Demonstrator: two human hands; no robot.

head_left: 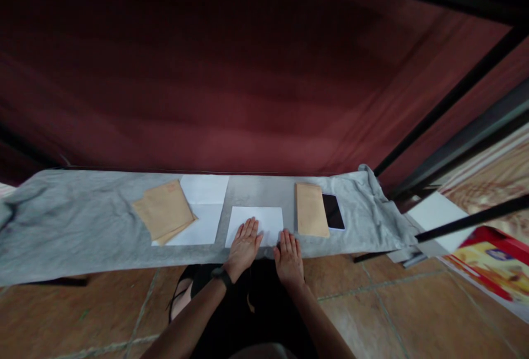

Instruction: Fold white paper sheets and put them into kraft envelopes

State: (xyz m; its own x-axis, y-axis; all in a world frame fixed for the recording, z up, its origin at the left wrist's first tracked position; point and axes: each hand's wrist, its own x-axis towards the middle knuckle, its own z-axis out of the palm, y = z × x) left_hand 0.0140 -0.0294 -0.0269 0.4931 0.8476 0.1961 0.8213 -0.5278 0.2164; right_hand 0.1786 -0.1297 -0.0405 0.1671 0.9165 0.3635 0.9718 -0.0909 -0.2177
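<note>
A white sheet of paper [239, 221], seemingly folded, lies in front of me on the cloth-covered table. My left hand [244, 240] rests flat on it, fingers stretched out. Beside its lower right corner is my right hand [289, 257], palm down at the table's front edge with the fingers extended; its fingertips are at or close to the paper's edge. To the left, brown envelopes [167, 210] overlap a larger white sheet [210, 210] with a crease across it. On the right another brown envelope or stack of them [309, 210] partly covers a dark-screened phone or tablet [333, 211].
Grey cloth [82, 221] covers the narrow table, bunched at its right end. A dark red panel [248, 100] rises behind it. Black metal bars [450, 100] stand at the right, near a red and yellow box [496, 265] on the tiled floor [347, 309].
</note>
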